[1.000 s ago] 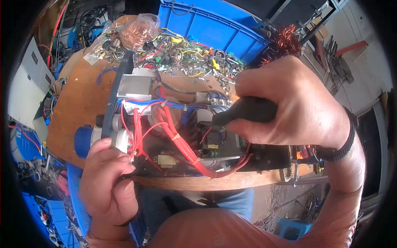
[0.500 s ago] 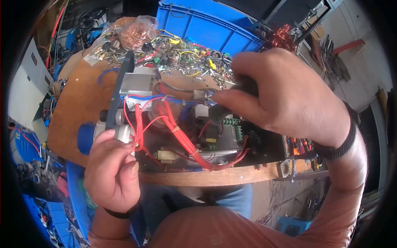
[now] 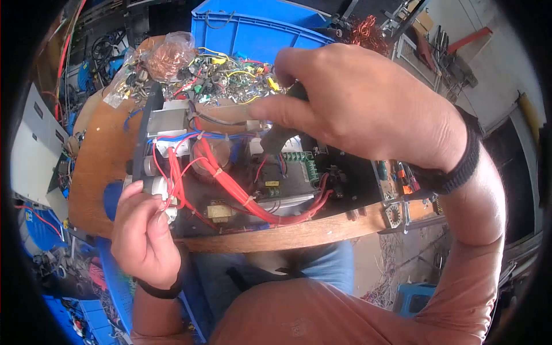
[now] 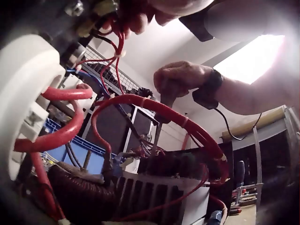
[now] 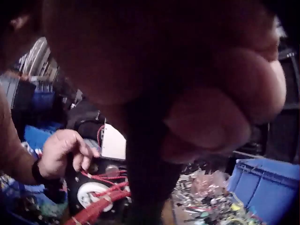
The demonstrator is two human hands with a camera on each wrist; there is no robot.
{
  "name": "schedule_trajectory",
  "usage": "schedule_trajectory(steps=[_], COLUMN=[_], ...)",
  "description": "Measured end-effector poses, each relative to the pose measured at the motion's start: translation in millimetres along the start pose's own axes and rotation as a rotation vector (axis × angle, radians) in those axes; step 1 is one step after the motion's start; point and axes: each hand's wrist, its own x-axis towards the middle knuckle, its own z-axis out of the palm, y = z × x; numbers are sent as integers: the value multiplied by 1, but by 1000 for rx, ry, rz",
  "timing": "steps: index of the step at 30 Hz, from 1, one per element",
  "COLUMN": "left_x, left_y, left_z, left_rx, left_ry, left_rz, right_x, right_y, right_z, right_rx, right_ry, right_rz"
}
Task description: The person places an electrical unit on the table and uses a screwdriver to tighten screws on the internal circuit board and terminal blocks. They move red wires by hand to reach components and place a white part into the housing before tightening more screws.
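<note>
Screwdriver (image 3: 279, 138), one: long axis steep, pointing downward; right grip (image 3: 362, 103) curled round its upper end; left grip (image 3: 144, 236), hold unclear.

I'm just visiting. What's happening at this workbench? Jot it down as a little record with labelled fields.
Right hand: grips a dark-handled tool, its thin shaft pointing down
Left hand: fingers curled near the end of a dark panel; exact grip unclear
Between hands: thick red wires, green terminal strips
Bench: brown wood
Far side: scrap heap, blue crate
</note>
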Motion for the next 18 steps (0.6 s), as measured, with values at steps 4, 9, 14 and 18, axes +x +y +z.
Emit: schedule_trajectory(steps=[4,9,14,18], left_x=[-1,-1,-1,-3], left_y=[0,3,2,2], left_z=[1,3,5,5], left_rx=[11,30,44,41], left_ry=[25,54,65,69], left_rz=[-2,-20,-7,-36], right_x=[0,-1,0,-2], right_y=[4,10,0,19], right_z=[4,11,8,13], right_rx=[90,9,-54,224], right_ry=[20,51,20,38], right_rz=[-107,-60,6,26])
